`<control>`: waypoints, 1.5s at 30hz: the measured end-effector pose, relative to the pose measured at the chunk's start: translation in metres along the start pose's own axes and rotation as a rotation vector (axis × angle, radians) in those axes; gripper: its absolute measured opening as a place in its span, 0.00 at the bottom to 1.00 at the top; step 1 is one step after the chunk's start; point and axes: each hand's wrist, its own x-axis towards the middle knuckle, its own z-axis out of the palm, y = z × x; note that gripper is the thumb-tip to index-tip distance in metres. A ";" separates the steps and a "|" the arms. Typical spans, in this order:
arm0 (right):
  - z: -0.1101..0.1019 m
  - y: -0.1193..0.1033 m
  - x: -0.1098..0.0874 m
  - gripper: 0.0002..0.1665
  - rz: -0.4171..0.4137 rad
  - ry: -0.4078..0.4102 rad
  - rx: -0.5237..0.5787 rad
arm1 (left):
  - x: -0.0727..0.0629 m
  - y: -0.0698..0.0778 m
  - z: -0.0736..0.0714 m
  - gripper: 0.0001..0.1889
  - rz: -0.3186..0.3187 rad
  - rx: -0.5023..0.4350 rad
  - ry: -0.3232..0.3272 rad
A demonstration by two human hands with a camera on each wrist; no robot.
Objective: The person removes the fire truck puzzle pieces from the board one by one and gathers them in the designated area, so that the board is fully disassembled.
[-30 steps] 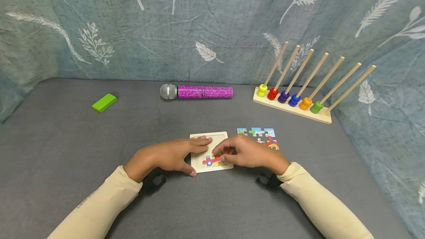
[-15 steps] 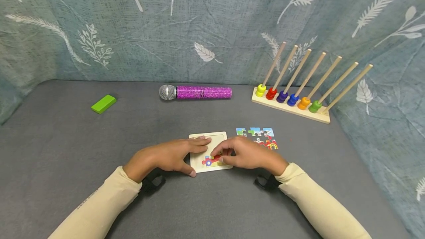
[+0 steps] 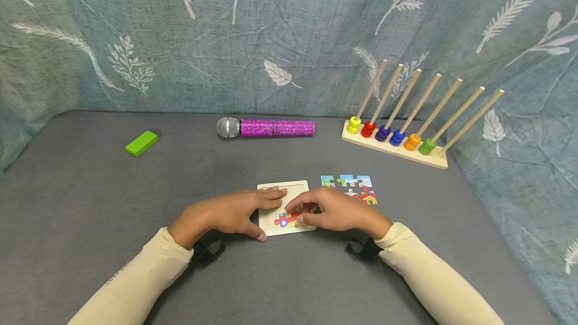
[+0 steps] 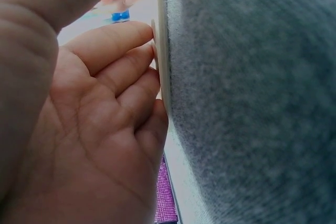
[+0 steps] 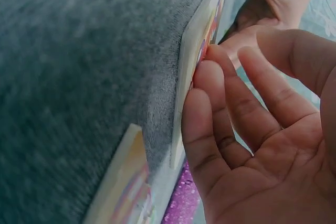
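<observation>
A shallow wooden puzzle tray (image 3: 294, 230) lies on the table in the head view. My left hand (image 3: 239, 209) rests on its left side, fingers extended over the tray and thumb at its near left corner. In the left wrist view, the fingertips (image 4: 140, 32) touch the tray. My right hand (image 3: 331, 208) is over the tray's right side, index finger and thumb bent around a red puzzle piece (image 3: 294, 217), which they partly hide. A joined piece with a blue wheel (image 3: 283, 222) shows beside it. Fingertips (image 5: 197, 111) meet the tray in the right wrist view.
Several loose puzzle pieces (image 3: 346, 180) lie right of the tray, some partly behind the right hand. Farther back are a purple sparkly microphone (image 3: 277, 128), a green block (image 3: 142, 143) and a wooden bead stand (image 3: 397, 150) with tall pegs. A leaf-patterned curtain (image 3: 203, 49) hangs behind.
The right fingers have shifted very slightly left over the red piece. My left hand stays on the tray. The whole head view has moved a little.
</observation>
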 end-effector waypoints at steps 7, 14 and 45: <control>0.001 0.002 0.000 0.16 -0.024 -0.024 0.076 | 0.000 0.001 0.001 0.39 -0.003 -0.007 -0.007; 0.000 0.003 0.001 0.22 -0.036 -0.038 0.119 | 0.001 0.003 0.001 0.40 -0.012 -0.022 -0.003; 0.004 -0.006 0.013 0.09 -0.020 0.049 0.120 | 0.000 0.001 -0.003 0.39 0.023 0.005 0.010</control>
